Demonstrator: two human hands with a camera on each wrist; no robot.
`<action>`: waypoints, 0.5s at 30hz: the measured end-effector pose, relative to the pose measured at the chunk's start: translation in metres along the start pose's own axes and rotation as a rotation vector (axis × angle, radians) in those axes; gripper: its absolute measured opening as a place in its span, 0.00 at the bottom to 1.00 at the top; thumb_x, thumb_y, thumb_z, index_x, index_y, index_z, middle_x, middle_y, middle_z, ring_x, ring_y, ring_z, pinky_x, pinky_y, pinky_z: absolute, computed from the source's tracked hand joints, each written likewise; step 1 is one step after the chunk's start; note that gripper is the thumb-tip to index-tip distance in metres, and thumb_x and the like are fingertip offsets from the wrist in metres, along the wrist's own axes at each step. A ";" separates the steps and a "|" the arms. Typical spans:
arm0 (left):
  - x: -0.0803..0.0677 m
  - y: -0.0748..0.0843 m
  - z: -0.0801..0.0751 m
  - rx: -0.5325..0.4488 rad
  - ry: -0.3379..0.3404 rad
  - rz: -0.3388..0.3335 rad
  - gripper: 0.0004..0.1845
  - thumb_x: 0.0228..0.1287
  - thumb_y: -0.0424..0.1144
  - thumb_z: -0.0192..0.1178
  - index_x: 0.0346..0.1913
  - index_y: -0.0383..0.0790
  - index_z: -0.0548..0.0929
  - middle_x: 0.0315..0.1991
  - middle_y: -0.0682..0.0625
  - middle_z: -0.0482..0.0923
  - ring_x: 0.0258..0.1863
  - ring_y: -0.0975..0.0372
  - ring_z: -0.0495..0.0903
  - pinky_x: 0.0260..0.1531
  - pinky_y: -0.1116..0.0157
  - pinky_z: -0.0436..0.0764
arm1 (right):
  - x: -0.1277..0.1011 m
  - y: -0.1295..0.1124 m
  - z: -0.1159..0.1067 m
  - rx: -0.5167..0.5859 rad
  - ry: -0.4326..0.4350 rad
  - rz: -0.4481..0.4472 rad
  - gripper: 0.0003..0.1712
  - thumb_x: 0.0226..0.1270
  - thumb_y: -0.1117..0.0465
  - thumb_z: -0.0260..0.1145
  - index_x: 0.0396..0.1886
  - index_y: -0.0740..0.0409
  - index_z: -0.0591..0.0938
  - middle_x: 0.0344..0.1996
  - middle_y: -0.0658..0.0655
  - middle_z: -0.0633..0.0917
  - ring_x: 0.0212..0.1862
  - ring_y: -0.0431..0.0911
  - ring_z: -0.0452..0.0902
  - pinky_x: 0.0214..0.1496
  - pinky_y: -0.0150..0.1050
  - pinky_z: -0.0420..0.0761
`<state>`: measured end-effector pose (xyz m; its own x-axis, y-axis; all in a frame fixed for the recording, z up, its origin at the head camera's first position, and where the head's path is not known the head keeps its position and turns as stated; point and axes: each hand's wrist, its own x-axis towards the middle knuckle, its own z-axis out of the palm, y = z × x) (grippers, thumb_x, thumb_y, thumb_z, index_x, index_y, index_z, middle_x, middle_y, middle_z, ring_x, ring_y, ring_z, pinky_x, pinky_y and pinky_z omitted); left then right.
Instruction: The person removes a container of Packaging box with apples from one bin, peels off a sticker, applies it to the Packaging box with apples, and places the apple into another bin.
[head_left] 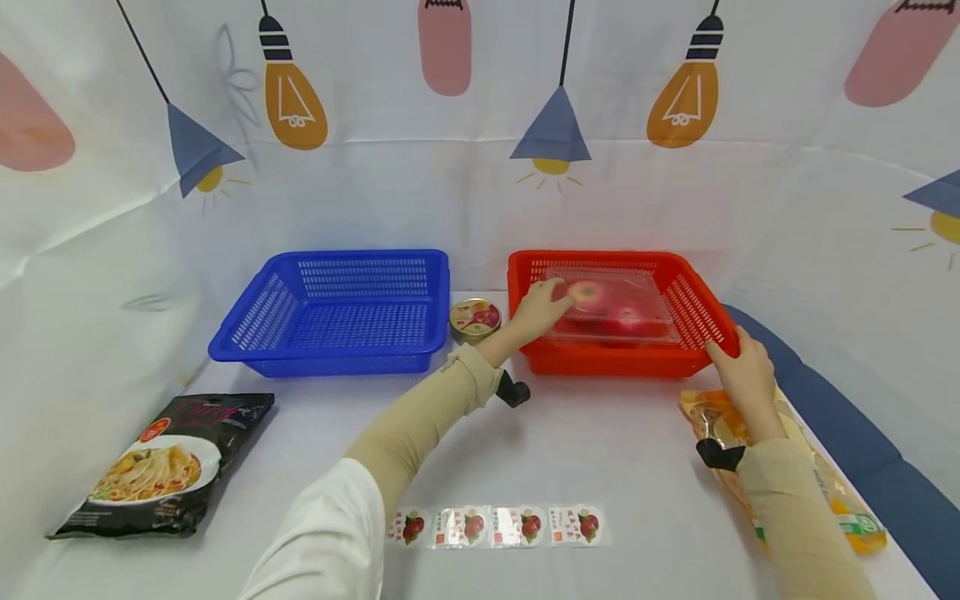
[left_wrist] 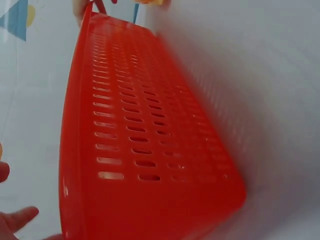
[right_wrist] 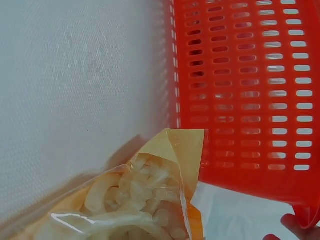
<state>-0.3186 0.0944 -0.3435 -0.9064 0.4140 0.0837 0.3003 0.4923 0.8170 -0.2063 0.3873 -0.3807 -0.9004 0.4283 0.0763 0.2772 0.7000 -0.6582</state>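
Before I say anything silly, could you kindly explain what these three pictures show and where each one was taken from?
There is no machine here: a person works with two bare hands and wears three cameras. The wide picture comes from the head, looking down at a white table. The other two come from the wrists, so each sees the red basket from close up. The left hand reaches into that basket and rests on a clear box of red fruit. The right hand grips the basket's near right corner. Also on the table: a blue basket, a small tin, a black noodle bag, a yellow snack bag and a strip of four cups.
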 end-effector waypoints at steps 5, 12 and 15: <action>0.011 0.000 0.004 -0.244 0.007 -0.200 0.31 0.66 0.46 0.50 0.69 0.40 0.58 0.67 0.42 0.56 0.60 0.52 0.61 0.59 0.54 0.66 | 0.000 0.000 -0.001 0.104 -0.019 0.019 0.43 0.69 0.43 0.47 0.72 0.64 0.45 0.64 0.76 0.57 0.61 0.68 0.56 0.58 0.63 0.64; 0.016 -0.004 0.005 -0.567 -0.084 -0.444 0.42 0.65 0.45 0.51 0.73 0.41 0.37 0.73 0.46 0.35 0.68 0.52 0.46 0.68 0.54 0.50 | -0.003 -0.004 0.001 0.266 -0.045 0.088 0.45 0.68 0.42 0.50 0.73 0.57 0.42 0.69 0.69 0.53 0.65 0.65 0.55 0.61 0.60 0.62; 0.016 -0.007 0.008 -0.629 -0.120 -0.481 0.41 0.67 0.44 0.49 0.72 0.39 0.37 0.73 0.46 0.33 0.69 0.52 0.44 0.68 0.55 0.49 | -0.005 -0.002 0.001 0.307 -0.039 0.120 0.46 0.67 0.41 0.50 0.73 0.55 0.41 0.70 0.66 0.52 0.66 0.63 0.54 0.62 0.58 0.62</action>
<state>-0.3333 0.1035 -0.3522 -0.8450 0.3639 -0.3920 -0.3714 0.1281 0.9196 -0.2030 0.3829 -0.3803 -0.8813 0.4708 -0.0398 0.2730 0.4385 -0.8563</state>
